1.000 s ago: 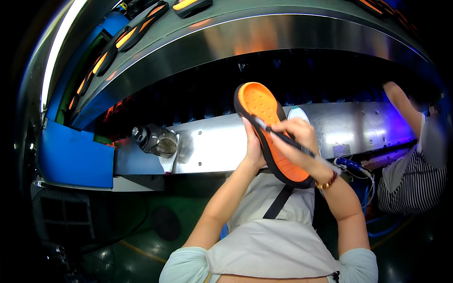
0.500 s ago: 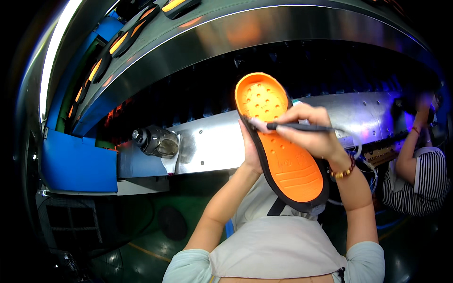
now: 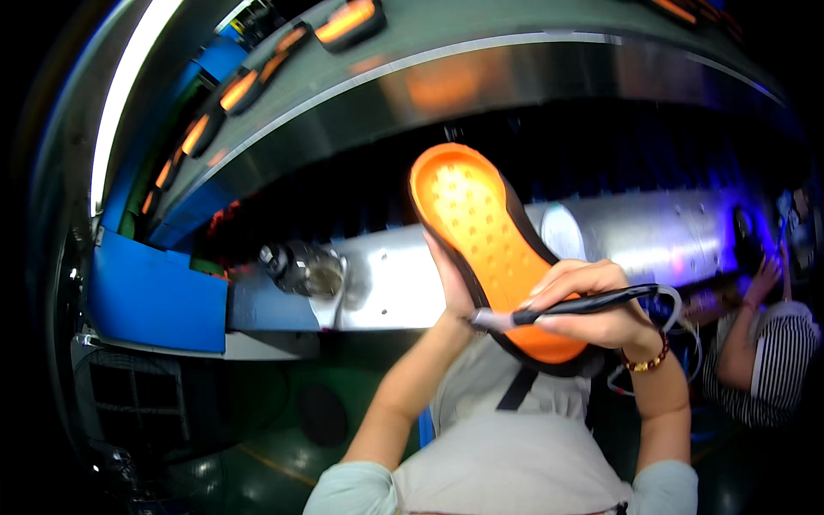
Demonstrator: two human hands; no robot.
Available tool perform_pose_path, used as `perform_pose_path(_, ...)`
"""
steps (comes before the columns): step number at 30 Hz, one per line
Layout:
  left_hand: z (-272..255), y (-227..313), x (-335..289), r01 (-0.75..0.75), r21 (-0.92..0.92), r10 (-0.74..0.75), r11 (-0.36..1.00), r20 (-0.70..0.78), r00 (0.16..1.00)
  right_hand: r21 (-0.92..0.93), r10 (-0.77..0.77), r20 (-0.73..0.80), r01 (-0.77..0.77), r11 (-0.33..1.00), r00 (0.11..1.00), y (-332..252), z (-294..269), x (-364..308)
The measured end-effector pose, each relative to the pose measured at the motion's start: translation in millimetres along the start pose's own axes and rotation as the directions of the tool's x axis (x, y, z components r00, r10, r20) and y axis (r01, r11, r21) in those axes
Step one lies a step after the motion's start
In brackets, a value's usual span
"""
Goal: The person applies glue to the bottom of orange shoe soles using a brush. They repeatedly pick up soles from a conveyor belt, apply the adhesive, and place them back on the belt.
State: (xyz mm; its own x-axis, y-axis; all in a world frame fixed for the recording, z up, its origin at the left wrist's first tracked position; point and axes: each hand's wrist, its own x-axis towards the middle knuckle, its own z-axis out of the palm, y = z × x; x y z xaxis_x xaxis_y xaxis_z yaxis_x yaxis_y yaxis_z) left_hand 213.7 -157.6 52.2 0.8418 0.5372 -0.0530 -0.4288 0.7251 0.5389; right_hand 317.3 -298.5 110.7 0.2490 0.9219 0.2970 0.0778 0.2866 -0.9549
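Note:
A shoe sole (image 3: 470, 206) with a dimpled orange inner face and a black rim is held up in front of my body, heel and toe slanting from upper left to lower right. My left hand (image 3: 451, 279) grips its left edge from beneath, most fingers hidden behind it. Pinched in my right hand (image 3: 605, 296) is a black-handled brush (image 3: 592, 303) with a thin pale tube running from its back end. The pale brush tip lies at the sole's lower left rim, close to my left wrist; whether it touches the rim I cannot tell.
Beyond the sole, a metal ledge (image 3: 386, 283) carries a dark-capped clear bottle (image 3: 305, 268) on a cloth and a pale oval piece (image 3: 563, 232). Several orange-and-black soles (image 3: 350, 24) lie on a conveyor belt (image 3: 481, 19). At right sits a person in stripes (image 3: 783, 360).
My right hand has brought the brush down from the sole's upper left side to its lower left rim. The sole has shifted slightly left as the view moved.

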Motion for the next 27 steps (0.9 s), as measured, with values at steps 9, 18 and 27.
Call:
perform_pose_path(9, -17.5, 4.8, 6.4, 0.006, -0.080, -0.001, 0.997, 0.056, 0.998, 0.027, -0.008, 0.143, 0.004, 1.000, 0.990, -0.9, 3.2, 1.5)
perform_pose_path(18, -11.3, 9.6, 6.6, -0.086, -0.049, 0.088, 0.995, 0.039, 0.995, -0.058, -0.039, 0.147, 0.048, 0.997, 0.988, -0.7, -1.0, -0.3)
perform_pose_path(27, -26.6, 9.5, 10.2, -0.129, -0.021, 0.130, 0.991, 0.061, 0.990, -0.057, -0.062, 0.156, 0.072, 0.996, 0.986, 6.1, 0.7, -3.1)
